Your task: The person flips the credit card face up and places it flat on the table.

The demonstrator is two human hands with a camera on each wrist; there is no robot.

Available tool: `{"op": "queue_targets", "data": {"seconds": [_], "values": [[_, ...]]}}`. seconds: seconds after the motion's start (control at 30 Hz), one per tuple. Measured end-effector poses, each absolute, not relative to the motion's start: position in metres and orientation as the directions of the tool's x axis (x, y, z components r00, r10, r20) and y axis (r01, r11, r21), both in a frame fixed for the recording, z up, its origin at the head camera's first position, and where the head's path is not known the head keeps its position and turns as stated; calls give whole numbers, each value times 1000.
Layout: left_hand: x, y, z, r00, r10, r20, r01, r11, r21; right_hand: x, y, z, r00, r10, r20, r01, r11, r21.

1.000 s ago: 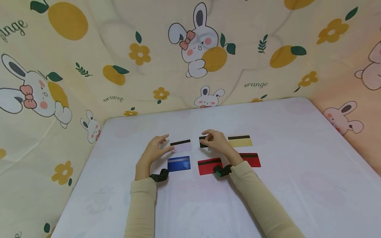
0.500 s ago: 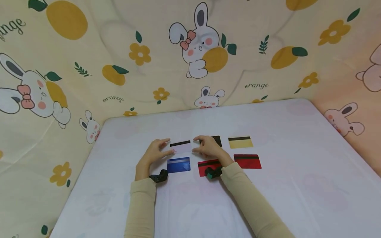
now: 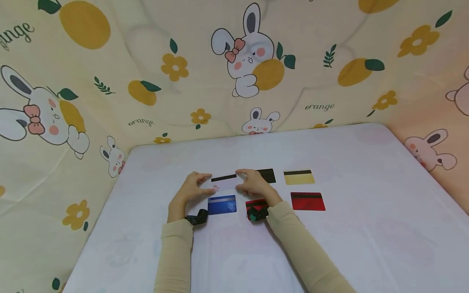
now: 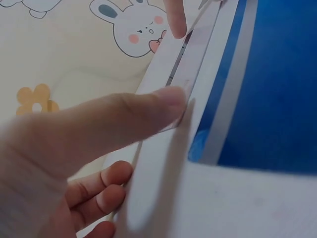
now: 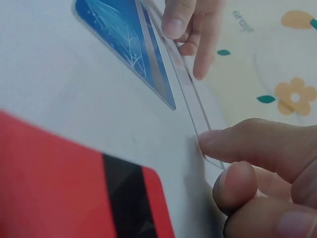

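A pale lilac magnetic-stripe card [image 3: 226, 183] lies between both hands. My left hand [image 3: 190, 187] holds its left end, thumb at the near corner and index finger at the far corner. At the right end, my right hand [image 3: 254, 183] holds the card likewise between thumb and index finger. In the left wrist view the left thumb [image 4: 168, 101] is on the card's end and hides the index finger. The right wrist view shows a right-hand digit [image 5: 213, 141] on the card's near edge, the other fingers curled below.
A blue card [image 3: 222, 204] lies just nearer than the lilac one. A black card [image 3: 267, 175] and a red card [image 3: 253, 203] are partly hidden by the right hand and wrist camera. A gold card [image 3: 299, 177] and another red card [image 3: 307, 201] lie farther right on the white table [image 3: 227, 260].
My right hand has moved left from the black card to the right end of the lilac card. The left index finger has come in closer to that card's far corner.
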State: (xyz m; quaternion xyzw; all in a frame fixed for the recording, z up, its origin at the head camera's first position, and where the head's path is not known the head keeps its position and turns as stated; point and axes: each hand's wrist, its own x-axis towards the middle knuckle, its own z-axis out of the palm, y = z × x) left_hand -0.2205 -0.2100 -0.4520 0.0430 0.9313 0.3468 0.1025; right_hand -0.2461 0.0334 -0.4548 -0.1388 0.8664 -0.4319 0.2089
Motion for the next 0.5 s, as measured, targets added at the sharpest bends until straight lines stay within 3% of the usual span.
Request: {"op": "queue_targets", "data": {"seconds": [0.5], "values": [[-220,-206,-453,-977,112,-181,-28,775,631,-248,28,-456,-883,-392,-258,-65,646,-760]]}}
